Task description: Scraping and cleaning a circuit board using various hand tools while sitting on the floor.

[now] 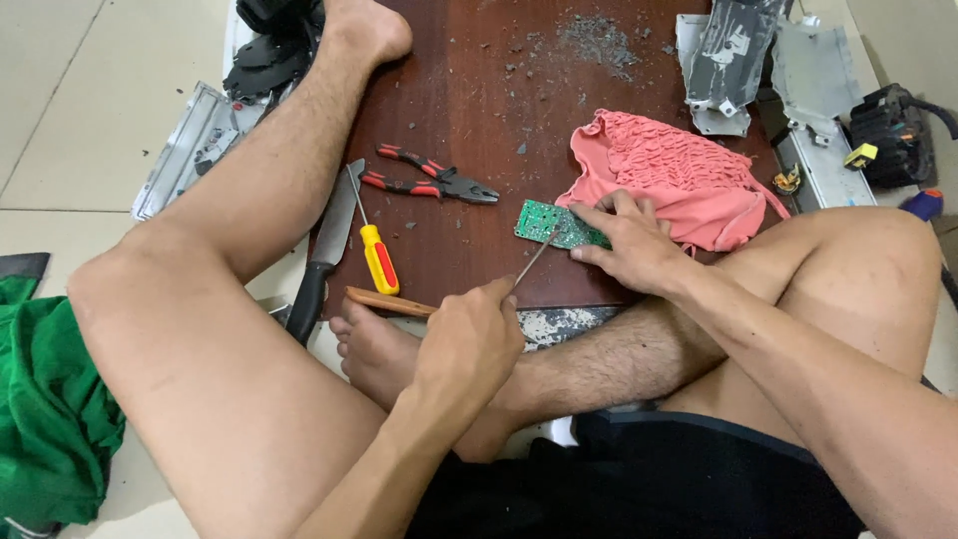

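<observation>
**Floor bench: circuit board pinned and probed on a wooden slab**

Pale floor tiles surround a dark red-brown wooden board (469,130) laid flat as a work surface; the person sits on the floor with legs folded around its near edge, which keeps the work close in front of them.

Left hand (469,344): fingers curled tight around the handle of a thin metal tool (536,258). The shaft angles up and away so its tip meets the near edge of the green circuit board (547,222).

Right hand (634,245): fingers spread, tips pressed down on the right end of the circuit board. Judged purpose: holding it flat so it does not slide under the tool's push.

Circuit board location: lying on the wooden board right of centre, its right end under the right hand, just beside a crumpled pink cloth (674,175).

Spare tools lie left of the work, within reach of the left hand:
- red-handled pliers (431,182), jaws pointing right
- yellow-and-red screwdriver (375,250)
- black-handled knife (324,255), along the left edge of the wooden board
- wooden-handled tool (387,301), partly hidden by the left hand

Grey debris (594,38) is scattered over the far part of the wooden board. Metal casing pieces (768,70) lie off the far right corner. Green fabric (45,409) sits at far left on the tiles.
</observation>
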